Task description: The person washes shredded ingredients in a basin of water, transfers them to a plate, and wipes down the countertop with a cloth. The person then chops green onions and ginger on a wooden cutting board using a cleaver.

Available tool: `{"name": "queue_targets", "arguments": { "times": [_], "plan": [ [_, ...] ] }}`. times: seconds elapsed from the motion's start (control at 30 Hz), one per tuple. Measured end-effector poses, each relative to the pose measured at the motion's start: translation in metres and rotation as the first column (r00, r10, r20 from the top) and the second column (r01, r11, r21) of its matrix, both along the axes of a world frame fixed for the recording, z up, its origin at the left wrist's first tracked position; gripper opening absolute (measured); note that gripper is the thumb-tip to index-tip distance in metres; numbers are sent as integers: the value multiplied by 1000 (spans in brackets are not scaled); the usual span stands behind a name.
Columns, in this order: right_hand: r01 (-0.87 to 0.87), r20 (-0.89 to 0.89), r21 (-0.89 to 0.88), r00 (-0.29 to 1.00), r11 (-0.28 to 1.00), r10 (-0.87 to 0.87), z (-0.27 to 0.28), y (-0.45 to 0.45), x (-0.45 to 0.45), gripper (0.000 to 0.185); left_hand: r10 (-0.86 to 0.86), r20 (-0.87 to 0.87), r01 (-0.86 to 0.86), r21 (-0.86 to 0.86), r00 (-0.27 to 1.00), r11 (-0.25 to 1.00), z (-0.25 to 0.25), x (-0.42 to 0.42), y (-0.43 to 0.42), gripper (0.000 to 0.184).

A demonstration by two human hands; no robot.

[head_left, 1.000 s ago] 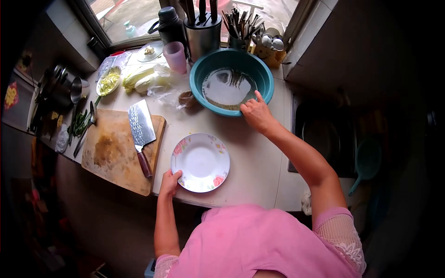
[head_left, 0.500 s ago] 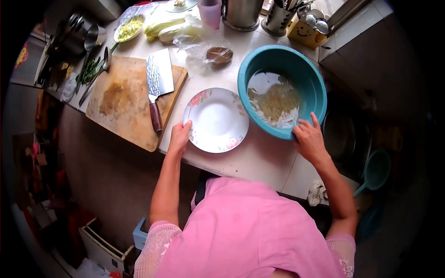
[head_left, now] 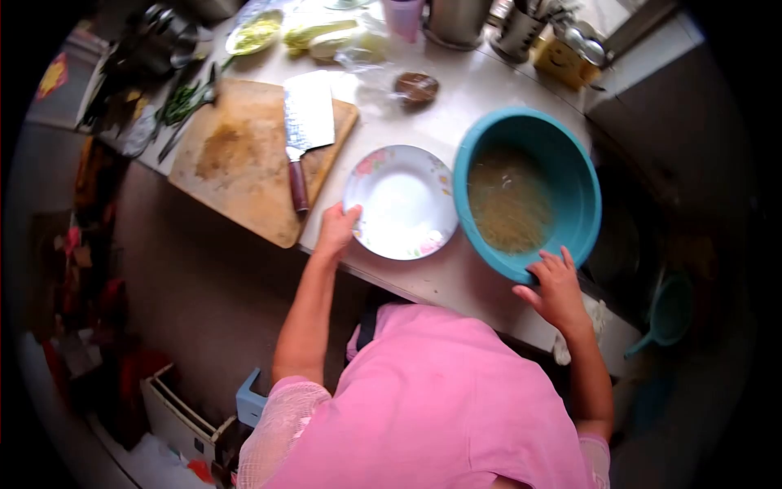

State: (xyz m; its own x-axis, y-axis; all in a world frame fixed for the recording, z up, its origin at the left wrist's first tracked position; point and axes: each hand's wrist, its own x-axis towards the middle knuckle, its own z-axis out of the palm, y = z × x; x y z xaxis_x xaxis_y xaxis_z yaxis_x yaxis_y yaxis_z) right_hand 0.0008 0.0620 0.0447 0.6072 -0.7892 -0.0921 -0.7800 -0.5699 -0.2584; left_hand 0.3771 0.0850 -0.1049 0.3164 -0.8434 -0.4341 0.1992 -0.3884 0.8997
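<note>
Biggest first: pale counter [head_left: 436, 281], with person in pink top [head_left: 456, 383] standing at its near edge. Wooden cutting board [head_left: 244, 171] on the left, near corner out at the counter edge. Teal basin [head_left: 577, 196] on the right, cloudy liquid and pale strands inside. White plate [head_left: 399, 200], floral rim, between board and basin, right beside the basin; can't tell if rims touch. Cleaver [head_left: 309, 122] flat on the board's right side, blade away from the person, brown handle toward them. Cabbage [head_left: 319, 38] at the back, dish [head_left: 234, 45] of chopped yellow-green pieces left of it. Left hand [head_left: 336, 232] holding the plate by its left edge, thumb on top, fingers mostly hidden. Right hand [head_left: 558, 289] at the basin's near rim, thumb and fingers spread wide; can't tell if it grips. Yellow box [head_left: 562, 61] with spoons, back right. Brown lump [head_left: 416, 87] in clear plastic, behind the plate
</note>
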Motion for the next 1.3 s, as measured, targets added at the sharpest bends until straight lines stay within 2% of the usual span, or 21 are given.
{"name": "queue_targets", "arguments": {
  "times": [0.1,0.2,0.27,0.33,0.4,0.43,0.47,0.5,0.53,0.63,0.7,0.77,0.83,0.9,0.97,1.03,1.1,1.17,1.23,1.27,1.3],
  "plan": [
    [115,190,275,967,955,-171,1,-13,-6,26,34,-54,-33,34,998,999,7,-3,0,20],
    [200,158,274,956,941,-249,1,-36,-1,25,40,-6,-39,46,999,998,0,-2,-2,21],
    [60,52,133,996,989,-67,-11,-56,10,23,-3,140,-4,46,990,999,-14,0,-4,22],
    [-129,-138,284,975,950,174,-17,-67,32,20,23,113,-20,-24,993,1000,-24,1,-2,22],
    [-231,-7,477,964,848,266,-48,-81,45,23,-38,284,35,16,958,999,-21,6,-1,23],
    [-295,78,550,950,781,303,-72,-96,46,28,-29,489,77,-79,872,994,-38,16,0,30],
    [-252,72,455,966,854,247,-72,-108,49,31,97,563,-73,-66,821,995,-5,1,-1,39],
    [-212,74,355,977,910,199,-73,-118,48,36,192,755,-62,-198,627,978,-5,3,-2,47],
    [-82,-15,266,996,960,89,-75,-130,40,39,177,845,-103,-145,506,984,21,-3,-4,48],
    [261,-297,52,926,964,-234,-69,-131,14,44,310,734,-96,-319,604,943,45,-12,-9,41],
    [222,-477,351,878,910,-30,-62,-113,11,40,277,717,-68,-306,639,950,62,-33,-17,39],
    [9,-359,432,919,902,163,-64,-91,23,38,222,602,39,-389,767,920,75,-68,-31,38],
    [-221,-125,407,948,886,293,-68,-94,43,38,169,687,256,-471,707,844,89,-103,-49,36],
    [-147,-211,268,955,952,207,-74,-121,51,37,156,753,405,-502,640,764,96,-130,-64,35],
    [110,-214,138,974,984,-79,-89,-138,32,35,150,870,530,-414,469,740,95,-144,-72,34],
    [190,-397,129,909,973,-125,-82,-116,24,35,159,854,517,-436,495,737,85,-146,-72,31],
    [62,-401,320,913,945,76,-74,-91,35,30,142,841,479,-427,523,767,83,-148,-73,32],
    [-223,-200,285,937,932,285,-76,-86,56,22,136,848,488,-417,512,767,83,-149,-74,32],
    [-316,-97,34,943,948,318,-80,-114,66,20,142,856,497,-415,497,762,84,-148,-75,32],
    [-316,-96,32,943,948,318,-82,-128,59,20,137,854,504,-418,503,756,84,-147,-75,31],
    [-124,-94,36,987,992,127,-84,-143,46,21,132,851,509,-420,508,751,85,-146,-75,30]
  ]
}}
